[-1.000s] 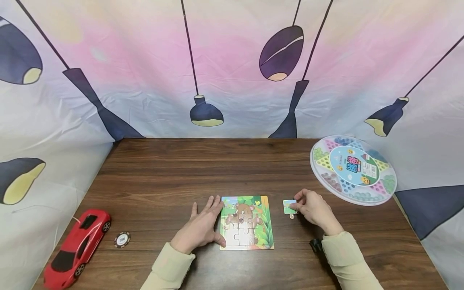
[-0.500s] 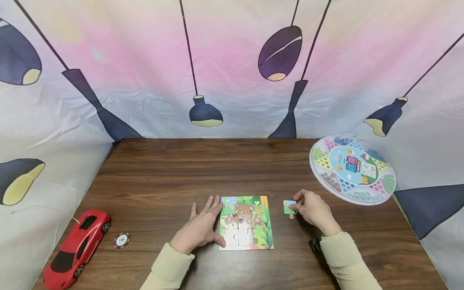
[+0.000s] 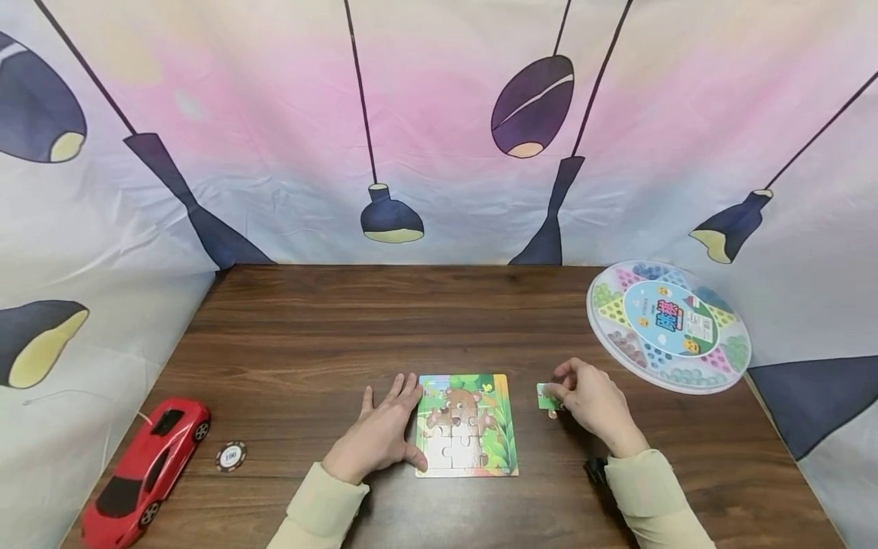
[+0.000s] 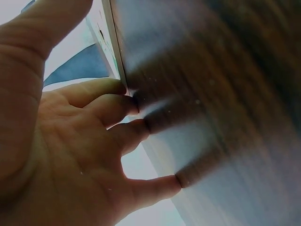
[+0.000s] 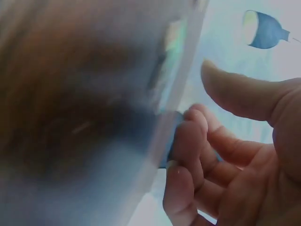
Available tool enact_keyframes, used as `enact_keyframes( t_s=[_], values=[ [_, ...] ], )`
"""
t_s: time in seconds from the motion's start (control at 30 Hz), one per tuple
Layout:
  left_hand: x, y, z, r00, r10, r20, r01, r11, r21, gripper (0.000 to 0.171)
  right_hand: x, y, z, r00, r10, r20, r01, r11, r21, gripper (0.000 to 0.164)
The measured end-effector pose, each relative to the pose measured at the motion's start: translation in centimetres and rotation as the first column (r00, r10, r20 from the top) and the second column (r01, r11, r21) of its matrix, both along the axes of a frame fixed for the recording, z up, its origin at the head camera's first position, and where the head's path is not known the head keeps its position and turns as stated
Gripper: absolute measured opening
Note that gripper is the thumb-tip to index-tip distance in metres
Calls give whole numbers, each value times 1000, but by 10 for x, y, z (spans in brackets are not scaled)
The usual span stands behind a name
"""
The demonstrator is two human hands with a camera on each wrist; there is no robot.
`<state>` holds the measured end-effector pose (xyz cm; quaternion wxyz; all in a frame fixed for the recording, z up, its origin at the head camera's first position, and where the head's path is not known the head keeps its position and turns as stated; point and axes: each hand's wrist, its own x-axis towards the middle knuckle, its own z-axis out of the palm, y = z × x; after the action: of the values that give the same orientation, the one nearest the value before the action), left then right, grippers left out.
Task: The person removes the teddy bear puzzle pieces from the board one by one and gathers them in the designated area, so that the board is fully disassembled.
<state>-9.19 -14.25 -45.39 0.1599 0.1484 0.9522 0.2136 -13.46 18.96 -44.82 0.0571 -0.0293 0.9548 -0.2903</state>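
A bear jigsaw puzzle [image 3: 473, 423] in a square tray lies on the wooden table in the head view. My left hand [image 3: 380, 431] is spread at its left side, fingertips down on the table and along the tray's edge, thumb at the lower left corner. The left wrist view shows those fingertips [image 4: 136, 108] touching the wood. Right of the puzzle, my right hand [image 3: 593, 404] holds a green puzzle piece [image 3: 546, 398] at its fingertips. In the right wrist view the fingers [image 5: 186, 141] curl at the dark piece [image 5: 170, 141], while the thumb sits higher, apart from them.
A round Chinese checkers set [image 3: 668, 328] lies at the back right. On the left stand a red toy car [image 3: 147, 465] and a flat poker chip [image 3: 231, 456]. A printed cloth [image 3: 439, 137] with lamp pictures hangs behind the table [image 3: 384, 320].
The right fingers have shifted a little on the puzzle piece, and its upper right part is now more covered. The left hand and the puzzle stay in place.
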Motion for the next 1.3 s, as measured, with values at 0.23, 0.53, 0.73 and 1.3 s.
enact_keyframes(
  t_s=[0.23,0.53,0.73,1.3],
  values=[
    [0,0,0,1000,2,-2,-2,1000,2,116,5,-24,4,996,46,-82,-51,997,-62,27],
    [0,0,0,1000,-6,-7,6,1000,4,117,13,-61,2,978,181,-105,-187,981,-49,25],
    [1,0,0,1000,-8,-13,8,1000,8,117,19,-79,1,945,323,-52,-326,944,-53,34],
    [1,1,-1,1000,2,0,-2,1000,2,118,19,-92,-8,907,420,37,-417,907,-59,54]
  ],
)
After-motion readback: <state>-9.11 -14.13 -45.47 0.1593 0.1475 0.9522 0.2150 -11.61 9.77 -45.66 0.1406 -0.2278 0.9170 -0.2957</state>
